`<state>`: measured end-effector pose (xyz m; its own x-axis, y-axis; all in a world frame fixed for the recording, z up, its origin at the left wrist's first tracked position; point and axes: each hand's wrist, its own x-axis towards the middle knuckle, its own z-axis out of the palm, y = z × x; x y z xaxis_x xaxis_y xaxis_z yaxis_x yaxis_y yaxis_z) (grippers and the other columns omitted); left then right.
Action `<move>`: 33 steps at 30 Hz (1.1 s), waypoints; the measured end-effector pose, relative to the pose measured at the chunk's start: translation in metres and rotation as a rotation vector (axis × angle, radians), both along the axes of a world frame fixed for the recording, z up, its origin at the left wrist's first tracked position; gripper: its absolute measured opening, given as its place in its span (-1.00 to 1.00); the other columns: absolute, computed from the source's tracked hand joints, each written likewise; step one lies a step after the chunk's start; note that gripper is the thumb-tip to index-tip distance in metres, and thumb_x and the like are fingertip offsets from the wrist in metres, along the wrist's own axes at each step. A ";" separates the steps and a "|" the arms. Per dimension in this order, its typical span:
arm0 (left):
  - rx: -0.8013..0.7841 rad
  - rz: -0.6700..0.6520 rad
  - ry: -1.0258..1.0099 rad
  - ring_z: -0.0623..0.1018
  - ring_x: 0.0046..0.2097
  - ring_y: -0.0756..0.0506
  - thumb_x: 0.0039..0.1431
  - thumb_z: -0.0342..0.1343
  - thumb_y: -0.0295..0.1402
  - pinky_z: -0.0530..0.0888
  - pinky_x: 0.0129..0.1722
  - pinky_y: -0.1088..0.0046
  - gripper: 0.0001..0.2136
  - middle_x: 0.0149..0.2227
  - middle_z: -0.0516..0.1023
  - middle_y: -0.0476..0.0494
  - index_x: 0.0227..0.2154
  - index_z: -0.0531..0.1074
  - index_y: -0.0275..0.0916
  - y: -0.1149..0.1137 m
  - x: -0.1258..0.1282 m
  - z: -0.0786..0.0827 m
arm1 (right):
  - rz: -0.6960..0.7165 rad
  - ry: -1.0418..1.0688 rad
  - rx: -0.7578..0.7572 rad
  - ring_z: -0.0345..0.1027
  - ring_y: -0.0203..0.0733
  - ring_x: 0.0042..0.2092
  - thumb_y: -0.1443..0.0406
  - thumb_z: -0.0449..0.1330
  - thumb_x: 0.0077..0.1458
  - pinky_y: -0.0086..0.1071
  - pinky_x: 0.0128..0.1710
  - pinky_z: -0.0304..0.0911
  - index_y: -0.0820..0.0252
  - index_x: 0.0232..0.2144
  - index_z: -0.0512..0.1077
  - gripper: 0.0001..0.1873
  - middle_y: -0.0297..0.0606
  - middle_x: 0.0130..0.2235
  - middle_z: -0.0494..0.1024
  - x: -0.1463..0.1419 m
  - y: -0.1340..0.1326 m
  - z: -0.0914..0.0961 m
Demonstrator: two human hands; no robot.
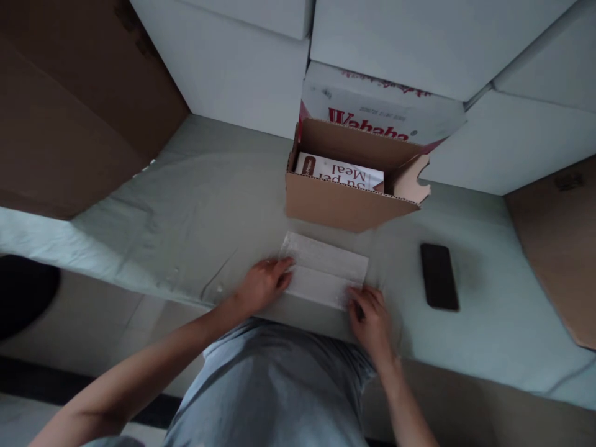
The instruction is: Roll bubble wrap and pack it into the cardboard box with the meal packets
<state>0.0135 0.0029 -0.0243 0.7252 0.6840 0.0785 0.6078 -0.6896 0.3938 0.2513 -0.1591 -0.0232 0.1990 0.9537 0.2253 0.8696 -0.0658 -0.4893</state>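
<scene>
A flat whitish folded sheet (326, 267), with a crease along its middle and a slightly shiny surface, lies near the front edge of the cloth-covered surface. Whether it is plastic wrap or paper, I cannot tell. My left hand (265, 282) is closed at its left edge, thumb and fingers pinching there. At the lower right corner my right hand (370, 316) pinches the same sheet, its fingers curled. Just beyond it stands an open-topped brown cardboard box (330, 202), holding a white carton (342, 171) printed with "Super Meal".
A black phone (439, 276) lies to the right. Behind the open box is a white printed carton (372, 102), backed by stacked white boxes (395, 43). Large brown cardboard boxes stand at the left (84, 112) and right (559, 248). Pale green cloth (223, 186) covers the surface.
</scene>
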 end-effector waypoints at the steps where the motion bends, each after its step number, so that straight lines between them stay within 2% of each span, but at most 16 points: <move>1: 0.011 -0.009 0.009 0.57 -0.28 -0.13 0.25 -0.06 -0.29 0.49 -0.21 0.28 -0.70 -0.29 0.59 -0.21 -0.04 0.38 -0.29 0.001 0.000 0.000 | 0.000 -0.011 -0.006 0.33 -0.03 -0.08 0.38 0.05 0.09 -0.04 -0.12 0.34 0.08 -0.12 0.45 -0.68 -0.20 -0.32 0.52 0.000 0.000 0.000; 7: -0.009 -0.034 0.004 0.56 -0.27 -0.13 0.28 -0.09 -0.31 0.49 -0.20 0.28 -0.70 -0.26 0.58 -0.21 -0.02 0.36 -0.29 0.004 -0.002 -0.001 | 0.005 0.018 0.062 0.32 -0.04 -0.08 0.42 0.06 0.06 -0.10 -0.15 0.35 0.13 -0.25 0.44 -0.78 -0.20 -0.35 0.51 0.000 -0.002 0.004; 10: 0.089 -0.048 -0.052 0.51 -0.08 -0.18 0.26 -0.07 -0.36 0.45 -0.08 0.22 -0.68 -0.13 0.53 -0.28 0.04 0.31 -0.32 0.004 -0.005 0.002 | 0.010 0.006 0.064 0.31 -0.04 -0.08 0.41 0.07 0.07 -0.10 -0.14 0.34 0.13 -0.26 0.43 -0.80 -0.21 -0.36 0.50 -0.001 -0.002 0.004; 13: 0.128 -0.282 -0.129 0.37 0.13 -0.17 0.26 -0.07 -0.41 0.32 0.10 0.21 -0.68 0.02 0.45 -0.23 0.06 0.30 -0.22 0.004 -0.010 0.007 | 0.010 -0.027 0.047 0.29 -0.03 -0.09 0.40 0.08 0.09 -0.10 -0.14 0.33 0.13 -0.24 0.43 -0.81 -0.21 -0.35 0.50 -0.002 -0.001 0.002; 15: 0.087 -0.437 -0.121 0.35 0.15 -0.17 0.26 -0.04 -0.33 0.27 0.16 0.19 -0.67 0.05 0.44 -0.23 0.06 0.30 -0.22 0.004 -0.012 0.009 | 0.009 -0.031 0.032 0.28 -0.04 -0.10 0.40 0.07 0.10 -0.11 -0.14 0.33 0.15 -0.24 0.43 -0.81 -0.20 -0.35 0.50 -0.001 0.000 0.002; 16: 0.060 -0.467 -0.102 0.35 0.15 -0.19 0.24 -0.01 -0.27 0.26 0.16 0.18 -0.63 0.07 0.42 -0.26 0.08 0.28 -0.25 0.004 -0.012 0.010 | 0.011 -0.027 0.019 0.28 -0.05 -0.10 0.39 0.07 0.11 -0.11 -0.14 0.33 0.15 -0.24 0.43 -0.81 -0.20 -0.35 0.50 0.000 0.000 0.003; 19: 0.010 -0.446 -0.055 0.34 0.16 -0.25 0.18 0.03 -0.21 0.28 0.15 0.12 -0.51 0.12 0.36 -0.37 0.12 0.23 -0.35 0.005 -0.013 0.008 | 0.015 -0.018 -0.024 0.28 -0.03 -0.07 0.30 0.12 0.10 -0.07 -0.10 0.31 0.14 -0.19 0.43 -0.80 -0.16 -0.27 0.47 0.003 0.000 0.007; 21: 0.014 -0.434 -0.081 0.34 0.16 -0.24 0.19 0.01 -0.30 0.30 0.13 0.14 -0.57 0.11 0.37 -0.36 0.10 0.25 -0.36 0.008 -0.012 0.006 | 0.004 -0.030 -0.041 0.20 0.05 0.06 0.18 0.22 0.02 0.04 -0.02 0.26 0.14 -0.12 0.41 -0.65 -0.09 -0.11 0.40 0.005 -0.002 0.009; 23: -0.001 -0.427 -0.145 0.38 0.12 -0.19 0.21 -0.03 -0.38 0.33 0.12 0.19 -0.66 0.06 0.43 -0.30 0.04 0.31 -0.35 0.012 -0.011 0.007 | -0.022 -0.041 -0.039 0.04 0.16 0.20 0.13 0.27 -0.05 0.14 0.08 0.15 0.15 -0.06 0.37 -0.51 -0.02 0.09 0.23 0.005 -0.004 0.009; 25: -0.070 -0.409 -0.212 0.43 0.06 -0.14 0.24 -0.06 -0.38 0.37 0.09 0.26 -0.73 -0.02 0.49 -0.23 -0.03 0.35 -0.31 0.017 -0.010 0.010 | -0.038 -0.022 -0.008 -0.07 0.16 0.25 0.21 0.23 0.01 0.17 0.12 0.09 0.14 -0.06 0.36 -0.59 -0.03 0.18 0.12 0.006 -0.005 0.007; 27: -0.163 -0.375 -0.244 0.47 -0.01 -0.10 0.25 -0.06 -0.36 0.41 0.03 0.30 -0.76 -0.10 0.53 -0.18 -0.08 0.37 -0.27 0.022 -0.011 0.015 | -0.037 0.043 0.061 0.02 0.08 0.23 0.35 0.12 0.06 0.14 0.11 0.11 0.13 -0.12 0.38 -0.72 -0.06 0.15 0.20 0.008 -0.005 0.004; 29: -0.235 -0.344 -0.252 0.46 -0.01 -0.11 0.22 0.02 -0.31 0.42 0.01 0.30 -0.74 -0.11 0.52 -0.17 -0.06 0.36 -0.25 0.027 -0.012 0.018 | -0.014 0.158 0.117 0.18 -0.01 0.14 0.43 0.05 0.06 0.07 0.09 0.16 0.11 -0.17 0.39 -0.72 -0.10 0.02 0.35 0.011 -0.002 0.002; 31: -0.290 -0.317 -0.254 0.43 0.02 -0.12 0.16 0.10 -0.28 0.40 0.03 0.30 -0.65 -0.09 0.50 -0.19 -0.01 0.32 -0.26 0.029 -0.014 0.019 | -0.022 0.272 0.115 0.28 -0.07 0.04 0.43 0.04 0.07 0.01 0.06 0.21 0.10 -0.18 0.39 -0.72 -0.15 -0.09 0.44 0.013 0.003 0.000; 33: -0.335 -0.271 -0.271 0.43 0.01 -0.11 0.17 0.08 -0.29 0.39 0.02 0.32 -0.67 -0.09 0.49 -0.19 -0.02 0.32 -0.26 0.030 -0.014 0.018 | -0.091 0.336 0.070 0.33 -0.10 -0.02 0.37 0.04 0.11 -0.04 0.01 0.25 0.11 -0.16 0.39 -0.76 -0.16 -0.13 0.47 0.015 0.008 -0.002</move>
<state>-0.0004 0.0330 -0.0064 0.8644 0.4935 0.0967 0.2698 -0.6174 0.7389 0.2659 -0.1516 -0.0247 0.3563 0.9133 0.1973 0.6512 -0.0913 -0.7534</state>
